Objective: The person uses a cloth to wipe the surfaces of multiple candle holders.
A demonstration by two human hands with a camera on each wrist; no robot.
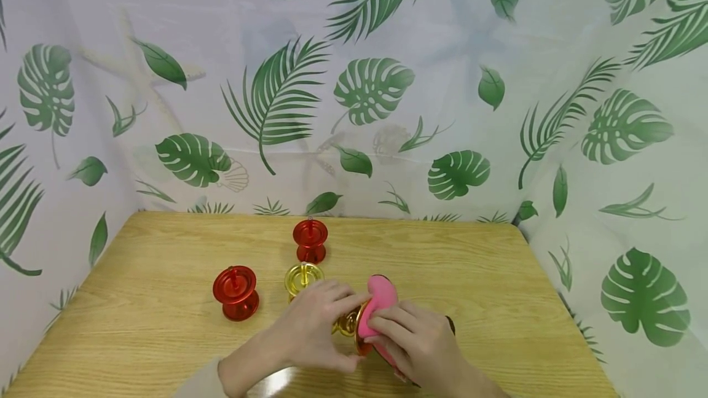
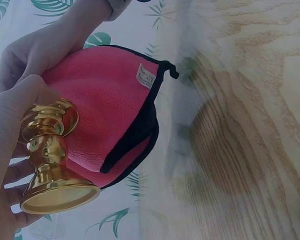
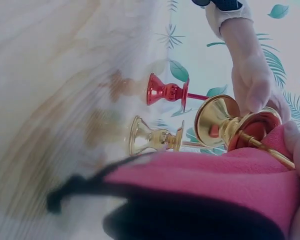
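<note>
A shiny gold candle holder (image 2: 49, 152) lies tilted on its side in the air, its round foot toward the left. My left hand (image 1: 312, 327) grips it around the rim of its dish. My right hand (image 1: 423, 346) holds a pink cloth (image 2: 100, 100) with black edging and presses it on the dish. In the right wrist view the holder's thin spike (image 3: 267, 149) runs over the cloth toward the right fingers. A second gold candle holder (image 1: 304, 275) stands upright just beyond my left hand, its lower part hidden by that hand.
Two red candle holders stand upright on the wooden table (image 1: 138, 324): one red holder (image 1: 235, 290) to the left, another red holder (image 1: 311, 239) farther back. A white curtain (image 1: 354, 128) with green leaves hangs behind the table and along both sides.
</note>
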